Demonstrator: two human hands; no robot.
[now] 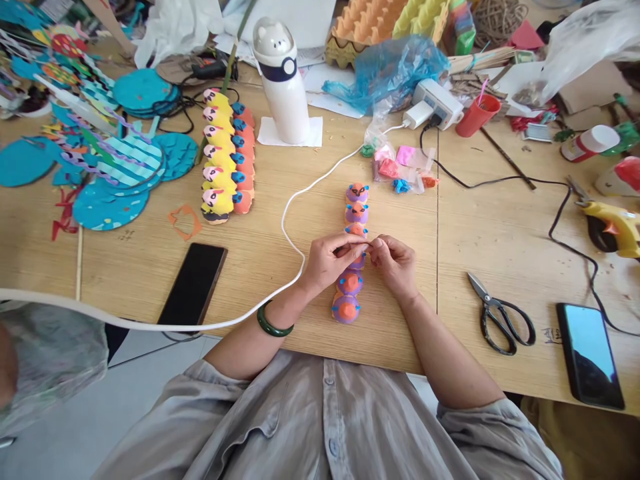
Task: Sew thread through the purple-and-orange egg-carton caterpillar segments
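A strip of purple bumps (349, 309) topped with orange and blue clay lies lengthwise on the table in front of me. My left hand (327, 263), with a dark green bangle (273, 323) on its wrist, is over the middle of the strip, thumb and fingers pinched together. Meeting it fingertip to fingertip, my right hand (397, 265) is also closed in a pinch. Whatever sits between the fingertips is too small to make out. The hands hide part of the middle bumps. Beyond them lie small bags of coloured clay (400, 160).
Yellow and orange decorated strips (217, 157) stand left, near a white bottle (285, 87). A white cable (284, 223) curves past my left arm. Black-handled scissors (500, 313), a lit phone (590, 353) and a yellow glue gun (613, 223) lie right; a dark phone (193, 285) lies left.
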